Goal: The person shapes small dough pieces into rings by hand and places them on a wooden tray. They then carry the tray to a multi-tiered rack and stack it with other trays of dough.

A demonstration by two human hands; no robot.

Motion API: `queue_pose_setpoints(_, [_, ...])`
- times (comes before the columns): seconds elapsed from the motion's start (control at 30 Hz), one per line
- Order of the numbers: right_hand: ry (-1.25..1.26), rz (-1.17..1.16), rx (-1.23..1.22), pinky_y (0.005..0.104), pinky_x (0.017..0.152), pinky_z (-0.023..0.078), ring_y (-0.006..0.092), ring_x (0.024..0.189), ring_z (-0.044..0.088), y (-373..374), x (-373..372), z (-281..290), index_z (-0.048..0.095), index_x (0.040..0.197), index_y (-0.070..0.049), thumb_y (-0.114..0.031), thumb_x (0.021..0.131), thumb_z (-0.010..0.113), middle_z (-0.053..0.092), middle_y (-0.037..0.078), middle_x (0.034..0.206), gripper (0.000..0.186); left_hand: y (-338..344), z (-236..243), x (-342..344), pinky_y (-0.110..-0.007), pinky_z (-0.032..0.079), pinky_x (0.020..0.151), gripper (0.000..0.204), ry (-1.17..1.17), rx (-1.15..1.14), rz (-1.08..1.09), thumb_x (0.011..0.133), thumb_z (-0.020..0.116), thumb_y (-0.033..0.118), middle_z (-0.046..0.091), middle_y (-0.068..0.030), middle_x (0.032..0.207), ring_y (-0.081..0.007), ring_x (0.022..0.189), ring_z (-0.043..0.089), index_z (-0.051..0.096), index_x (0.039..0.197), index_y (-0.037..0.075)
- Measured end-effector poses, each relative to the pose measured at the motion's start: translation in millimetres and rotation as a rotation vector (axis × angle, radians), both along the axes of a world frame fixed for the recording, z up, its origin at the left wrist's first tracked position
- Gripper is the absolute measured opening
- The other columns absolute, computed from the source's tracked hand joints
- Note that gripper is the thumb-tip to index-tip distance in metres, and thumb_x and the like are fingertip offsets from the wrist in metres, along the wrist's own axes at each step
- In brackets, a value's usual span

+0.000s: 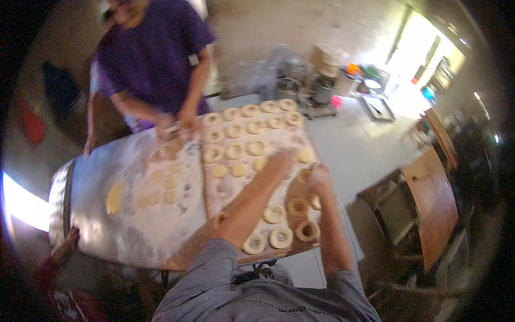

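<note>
My left hand reaches over a floured board with raw dough pieces on it; motion smears its fingers. Close by on the right is my right hand, also blurred, beside a dough piece. Whether either hand holds anything cannot be made out. A round of dough lies just above them. Several ring-shaped doughs fill rows on the far part of the board. More dough rings lie nearer to me, and flat dough rounds sit in the middle row. My left forearm covers part of the board.
A co-worker in a purple shirt works across the table, hands over the floured metal top. Thin dough pieces lie there. Another person's hand touches the left edge. Wooden furniture stands at right, pots behind.
</note>
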State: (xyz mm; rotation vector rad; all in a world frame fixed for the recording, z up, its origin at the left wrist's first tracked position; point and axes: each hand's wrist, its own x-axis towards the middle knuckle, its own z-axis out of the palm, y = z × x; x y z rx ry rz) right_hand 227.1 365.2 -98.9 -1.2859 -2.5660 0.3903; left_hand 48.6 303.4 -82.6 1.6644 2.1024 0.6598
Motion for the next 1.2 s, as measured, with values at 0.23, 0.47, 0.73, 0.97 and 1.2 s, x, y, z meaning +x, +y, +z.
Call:
queue_pose_setpoints(0.23, [0.124,0.288,-0.261,0.0412,0.071,0.049,0.0286,0.079,0.064,-97,-100,64,0.056,0.107,-0.006,-0.011,0.076,0.068,0.067,0.016,0.092,0.034,-216,21,-55,-0.046,0.048,0.091,0.037,-0.256,0.354,0.241,0.085,0.064,0.017,0.061,-0.0192,0.118,-0.036,0.109,0.059,0.055,0.12,0.008])
queue_pose_setpoints(0.47, [0.013,0.779,-0.358,0.0406,0.08,0.048,0.0284,0.088,0.062,-274,-267,13,0.06,0.114,-0.004,-0.018,0.079,0.07,0.065,0.016,0.094,0.039,-446,14,-158,-0.045,0.049,0.087,0.038,0.216,0.044,0.825,0.086,0.065,0.016,0.065,-0.0207,0.101,-0.0358,0.103,0.062,0.056,0.122,0.008])
queue_pose_setpoints(0.73, [0.024,0.535,-0.689,0.0332,0.078,0.049,0.0197,0.089,0.061,-319,-271,63,0.057,0.092,-0.002,-0.009,0.078,0.068,0.062,0.011,0.088,0.019,-447,61,-161,-0.037,0.053,0.075,0.025,-0.436,0.127,0.7,0.084,0.068,0.014,0.067,-0.0175,0.087,-0.0305,0.085,0.068,0.064,0.104,-0.002])
queue_pose_setpoints(0.97, [0.398,0.408,-0.646,0.0375,0.078,0.05,0.0264,0.091,0.064,-338,-249,67,0.049,0.113,-0.007,-0.012,0.078,0.07,0.064,0.014,0.098,0.041,-426,74,-168,-0.033,0.053,0.072,0.028,-0.652,0.254,0.57,0.077,0.072,0.01,0.068,-0.0156,0.086,-0.0261,0.081,0.068,0.064,0.102,-0.001])
queue_pose_setpoints(1.2, [0.756,0.515,-1.338,0.0313,0.084,0.047,0.0173,0.101,0.058,-349,-264,44,0.046,0.123,-0.005,-0.01,0.085,0.062,0.057,0.008,0.109,0.042,-407,34,-169,-0.037,0.049,0.08,0.04,-0.158,0.574,0.577,0.083,0.049,-0.009,0.052,-0.0174,0.102,-0.0299,0.097,0.057,0.044,0.122,-0.001])
